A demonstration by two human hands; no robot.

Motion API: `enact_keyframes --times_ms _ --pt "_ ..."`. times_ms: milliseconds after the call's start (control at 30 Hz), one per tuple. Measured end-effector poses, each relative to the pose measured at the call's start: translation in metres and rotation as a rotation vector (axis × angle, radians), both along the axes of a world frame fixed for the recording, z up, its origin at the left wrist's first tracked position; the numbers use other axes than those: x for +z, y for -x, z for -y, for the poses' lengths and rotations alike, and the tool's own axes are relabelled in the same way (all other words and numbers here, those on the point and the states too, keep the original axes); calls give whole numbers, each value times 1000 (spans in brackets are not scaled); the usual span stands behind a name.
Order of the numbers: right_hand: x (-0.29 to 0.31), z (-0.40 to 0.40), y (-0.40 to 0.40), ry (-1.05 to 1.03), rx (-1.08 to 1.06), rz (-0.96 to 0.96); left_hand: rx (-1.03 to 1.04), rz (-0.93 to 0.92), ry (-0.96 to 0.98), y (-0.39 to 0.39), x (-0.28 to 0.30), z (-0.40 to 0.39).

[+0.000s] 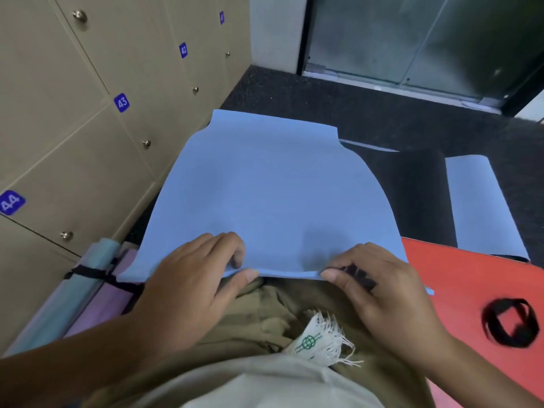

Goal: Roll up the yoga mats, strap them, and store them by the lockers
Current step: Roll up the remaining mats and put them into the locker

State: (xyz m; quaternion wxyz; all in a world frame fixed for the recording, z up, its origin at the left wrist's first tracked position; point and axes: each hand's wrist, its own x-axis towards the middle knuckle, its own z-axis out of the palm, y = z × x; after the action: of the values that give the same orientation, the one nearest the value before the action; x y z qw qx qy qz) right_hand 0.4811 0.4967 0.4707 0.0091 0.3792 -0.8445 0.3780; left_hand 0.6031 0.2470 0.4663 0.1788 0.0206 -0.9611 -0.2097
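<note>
The lockers (73, 113) run along the left side, and the dark floor (323, 101) in front of them is where the work goes on. The largest piece of unfinished work is the blue mat (265, 195), which lies flat and fully unrolled, stretching away from the person toward the glass door (412, 39); no turn of a roll shows in it yet. To the right, a red mat (471, 284) also lies flat beside it with a loose black strap (509, 322) resting on top, so by the look of it that one is waiting too, and a further pale blue mat (479, 201) lies open beyond it. By the lockers at lower left, rolled mats (97, 290) already bound with a black band (88, 272) suggest part of the job is done. The left hand (188, 287) pinches the blue mat's near edge, thumb under and fingers on top; the right hand (385, 287) pinches the same edge, seemingly about to start the roll.
</note>
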Motion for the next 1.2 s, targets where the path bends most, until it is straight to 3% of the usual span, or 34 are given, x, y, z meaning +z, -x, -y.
enact_keyframes --times_ms 233,333,467,567,667,833,1200 --pt "2 8 10 -28 -80 270 11 129 -92 17 0 9" --pt "4 11 19 -5 -81 437 20 186 -252 25 -2 15" --pt "0 17 30 -16 -78 467 27 175 -347 35 -9 21" --pt "-6 20 37 -45 -79 354 -51 124 -354 49 -14 30" --pt "-14 21 44 -103 -9 99 -145 83 -335 54 -25 38" --pt "-26 21 52 -76 74 -171 -233 41 -150 57 -31 46" --pt "-26 16 52 -120 224 -557 -350 -30 201 49 -30 43"
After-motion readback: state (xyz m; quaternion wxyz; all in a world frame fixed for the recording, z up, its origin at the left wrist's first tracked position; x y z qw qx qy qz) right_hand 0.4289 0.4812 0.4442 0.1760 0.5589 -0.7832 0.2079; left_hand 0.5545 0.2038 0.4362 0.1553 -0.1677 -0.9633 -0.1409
